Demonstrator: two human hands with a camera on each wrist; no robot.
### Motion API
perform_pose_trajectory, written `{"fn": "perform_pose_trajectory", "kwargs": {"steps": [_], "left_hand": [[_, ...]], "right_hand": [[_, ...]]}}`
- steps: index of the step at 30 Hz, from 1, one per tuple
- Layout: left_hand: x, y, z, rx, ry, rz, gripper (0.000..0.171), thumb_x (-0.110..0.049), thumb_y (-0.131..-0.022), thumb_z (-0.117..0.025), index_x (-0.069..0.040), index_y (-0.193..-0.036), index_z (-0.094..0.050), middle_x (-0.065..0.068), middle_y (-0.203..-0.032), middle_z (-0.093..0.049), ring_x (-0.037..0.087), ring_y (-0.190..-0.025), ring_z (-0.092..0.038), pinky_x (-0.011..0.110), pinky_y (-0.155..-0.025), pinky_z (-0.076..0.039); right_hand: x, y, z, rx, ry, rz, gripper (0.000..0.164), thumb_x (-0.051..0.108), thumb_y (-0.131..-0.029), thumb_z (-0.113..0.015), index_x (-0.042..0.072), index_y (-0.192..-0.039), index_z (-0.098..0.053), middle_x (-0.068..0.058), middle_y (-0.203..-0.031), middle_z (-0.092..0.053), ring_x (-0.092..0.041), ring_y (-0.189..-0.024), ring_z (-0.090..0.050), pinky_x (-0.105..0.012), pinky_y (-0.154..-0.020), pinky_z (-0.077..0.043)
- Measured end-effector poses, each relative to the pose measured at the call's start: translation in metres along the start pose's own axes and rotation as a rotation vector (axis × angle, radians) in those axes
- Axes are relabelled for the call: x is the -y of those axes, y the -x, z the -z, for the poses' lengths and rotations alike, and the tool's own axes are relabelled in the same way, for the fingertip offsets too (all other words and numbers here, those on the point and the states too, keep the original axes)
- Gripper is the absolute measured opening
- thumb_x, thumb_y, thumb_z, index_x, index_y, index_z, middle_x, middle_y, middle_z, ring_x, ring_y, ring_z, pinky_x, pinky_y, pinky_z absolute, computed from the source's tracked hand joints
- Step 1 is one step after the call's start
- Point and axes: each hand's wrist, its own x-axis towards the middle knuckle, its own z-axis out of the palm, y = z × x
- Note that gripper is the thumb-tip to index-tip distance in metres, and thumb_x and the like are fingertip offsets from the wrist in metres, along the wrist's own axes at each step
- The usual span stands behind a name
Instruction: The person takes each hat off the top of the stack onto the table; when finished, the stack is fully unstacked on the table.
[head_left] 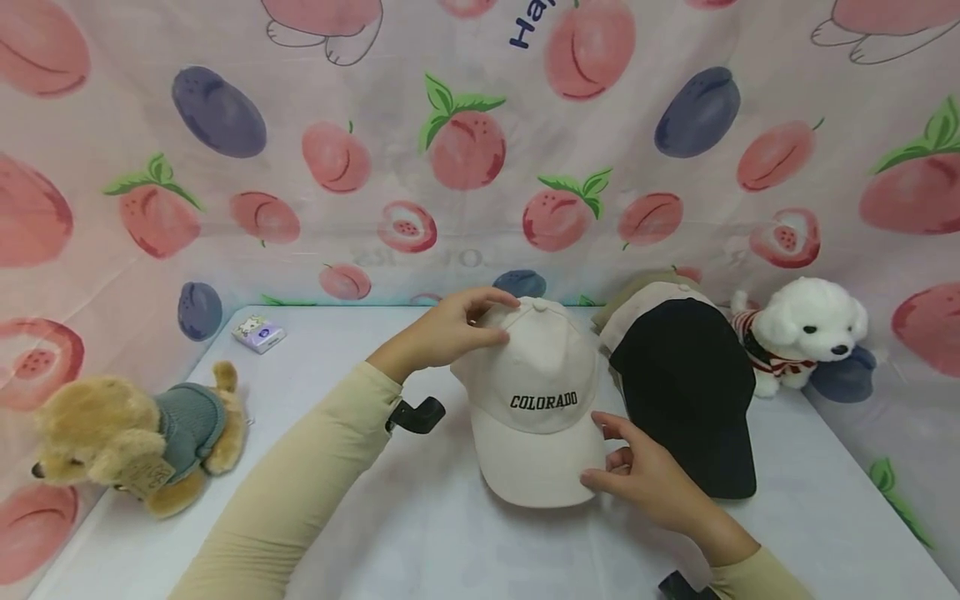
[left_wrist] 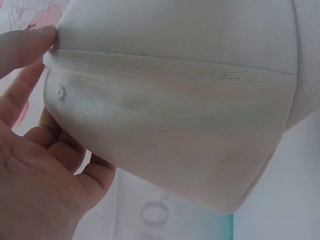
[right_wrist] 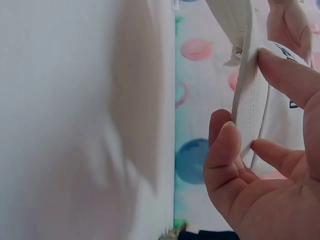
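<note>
A cream baseball cap (head_left: 534, 358) with COLORADO lettering is held up between both hands, its brim pointing down toward the wearer. My left hand (head_left: 450, 332) grips the top of the crown. In the left wrist view, the thumb lies on one side of the cap (left_wrist: 170, 115) and the curled fingers on the other. At the brim's right side, my right hand (head_left: 652, 479) pinches the edge. The right wrist view shows the brim (right_wrist: 248, 95) between the thumb and fingers, raised over the white table (right_wrist: 60, 100), where a shadow falls.
Just right of the hands, a black cap (head_left: 686, 383) lies over a beige cap (head_left: 637, 312) and an olive one (head_left: 611, 302). A white plush dog (head_left: 810, 321) sits behind them. To the left are a tan plush dog (head_left: 97, 433) and a small purple packet (head_left: 258, 333).
</note>
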Motion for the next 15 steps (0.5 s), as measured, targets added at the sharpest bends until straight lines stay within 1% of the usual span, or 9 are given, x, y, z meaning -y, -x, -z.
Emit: {"fn": "perform_pose_trajectory", "kwargs": {"steps": [6, 10, 15], "left_hand": [[0.008, 0.010, 0.013, -0.040, -0.020, 0.041, 0.041, -0.017, -0.092, -0.071, -0.013, -0.133, -0.063, 0.004, -0.135, -0.056, 0.022, -0.113, -0.053, 0.041, -0.100, -0.044], [0.013, 0.016, 0.022, -0.065, -0.025, 0.066, 0.042, -0.017, -0.092, -0.071, -0.013, -0.133, -0.062, 0.005, -0.133, -0.058, 0.023, -0.112, -0.055, 0.043, -0.097, -0.045], [0.022, 0.023, 0.032, -0.091, -0.023, 0.088, 0.043, -0.015, -0.092, -0.070, -0.009, -0.134, -0.061, 0.008, -0.133, -0.058, 0.025, -0.112, -0.055, 0.042, -0.097, -0.045]], "right_hand": [[0.006, -0.012, -0.012, 0.011, -0.013, 0.027, 0.081, 0.024, -0.081, -0.086, 0.002, -0.146, -0.043, -0.018, -0.130, -0.050, -0.020, -0.081, -0.055, -0.027, -0.061, -0.049], [0.011, -0.020, -0.018, 0.021, -0.025, 0.030, 0.079, 0.023, -0.081, -0.086, 0.002, -0.145, -0.044, -0.018, -0.130, -0.051, -0.020, -0.081, -0.055, -0.027, -0.062, -0.048], [0.016, -0.030, -0.025, 0.028, -0.036, 0.034, 0.075, 0.021, -0.081, -0.085, 0.003, -0.144, -0.047, -0.017, -0.129, -0.053, -0.018, -0.081, -0.058, -0.027, -0.065, -0.048]]}}
